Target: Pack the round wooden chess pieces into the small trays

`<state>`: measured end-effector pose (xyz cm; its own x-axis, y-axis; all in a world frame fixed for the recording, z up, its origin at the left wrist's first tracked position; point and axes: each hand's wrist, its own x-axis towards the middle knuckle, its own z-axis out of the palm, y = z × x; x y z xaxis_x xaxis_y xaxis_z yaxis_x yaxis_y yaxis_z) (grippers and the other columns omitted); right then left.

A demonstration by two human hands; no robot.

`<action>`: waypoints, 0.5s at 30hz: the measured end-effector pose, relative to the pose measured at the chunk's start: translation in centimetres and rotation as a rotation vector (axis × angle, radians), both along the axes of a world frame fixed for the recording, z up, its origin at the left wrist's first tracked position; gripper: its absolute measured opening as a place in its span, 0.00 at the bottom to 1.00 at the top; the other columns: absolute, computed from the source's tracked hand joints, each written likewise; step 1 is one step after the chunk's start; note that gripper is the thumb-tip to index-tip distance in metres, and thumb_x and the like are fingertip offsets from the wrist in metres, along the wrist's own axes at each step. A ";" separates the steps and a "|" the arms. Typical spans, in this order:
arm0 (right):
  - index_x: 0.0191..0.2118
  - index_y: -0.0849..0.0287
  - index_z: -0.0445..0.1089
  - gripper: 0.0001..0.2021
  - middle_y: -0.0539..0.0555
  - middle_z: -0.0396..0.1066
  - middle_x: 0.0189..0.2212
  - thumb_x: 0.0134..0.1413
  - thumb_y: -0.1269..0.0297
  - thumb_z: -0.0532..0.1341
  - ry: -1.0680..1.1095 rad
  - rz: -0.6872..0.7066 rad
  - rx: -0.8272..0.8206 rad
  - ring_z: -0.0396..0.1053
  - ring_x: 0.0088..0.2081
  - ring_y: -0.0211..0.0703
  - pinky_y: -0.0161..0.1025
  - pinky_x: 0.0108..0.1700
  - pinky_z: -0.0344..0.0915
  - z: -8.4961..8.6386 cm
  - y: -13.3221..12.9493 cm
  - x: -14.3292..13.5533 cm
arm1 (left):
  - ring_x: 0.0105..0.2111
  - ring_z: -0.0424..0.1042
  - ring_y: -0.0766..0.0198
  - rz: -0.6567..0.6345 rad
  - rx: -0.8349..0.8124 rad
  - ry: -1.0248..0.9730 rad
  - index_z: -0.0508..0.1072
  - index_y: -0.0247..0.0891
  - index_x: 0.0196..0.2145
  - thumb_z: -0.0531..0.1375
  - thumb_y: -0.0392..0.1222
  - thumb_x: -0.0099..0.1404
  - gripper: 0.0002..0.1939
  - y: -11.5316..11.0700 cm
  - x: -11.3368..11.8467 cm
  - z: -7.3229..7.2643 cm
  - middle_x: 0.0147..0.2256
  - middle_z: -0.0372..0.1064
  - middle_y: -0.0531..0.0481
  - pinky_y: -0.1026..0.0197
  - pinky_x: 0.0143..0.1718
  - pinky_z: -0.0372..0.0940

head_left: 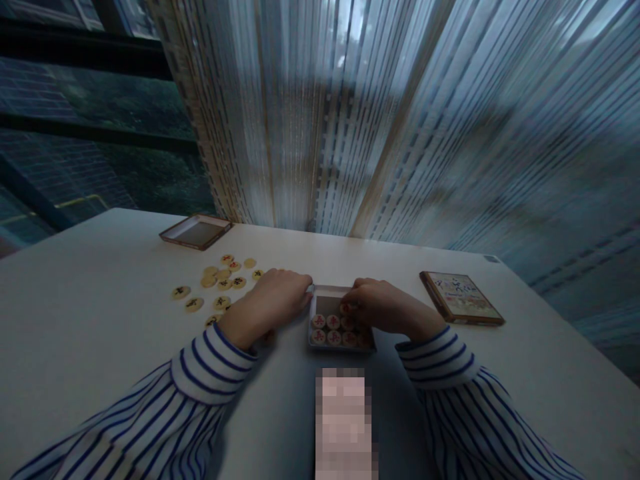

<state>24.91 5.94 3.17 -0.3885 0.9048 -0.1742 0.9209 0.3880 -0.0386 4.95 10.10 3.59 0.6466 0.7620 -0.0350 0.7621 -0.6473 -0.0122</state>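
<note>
A white-walled box (340, 349) sits in front of me with rows of round xiangqi pieces (333, 337) lying flat in it, red characters up. At its far left corner the fingers of my left hand (277, 297) are closed on the box wall; the fingertips are partly hidden. Over the right side of the box bends my right hand (380, 303), its fingers pinched on a red-marked xiangqi piece (346, 308) beside the far end of the rows. The hand covers part of the box's right side.
Loose xiangqi pieces (223, 283) are scattered left of my left hand, some overlapping. An upturned open box lid or tray (196, 233) lies at the back left. To the right lies a flat printed box (463, 298). Sheer curtains (320, 133) hang behind the white table (125, 300).
</note>
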 end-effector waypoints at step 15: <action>0.42 0.53 0.72 0.14 0.57 0.70 0.38 0.53 0.68 0.53 0.000 0.001 -0.014 0.68 0.37 0.44 0.36 0.35 0.60 0.2 0.0 0.0 | 0.37 0.73 0.51 -0.009 0.012 0.003 0.72 0.39 0.42 0.51 0.44 0.63 0.14 0.1 -0.1 -0.1 0.37 0.75 0.41 0.55 0.33 0.62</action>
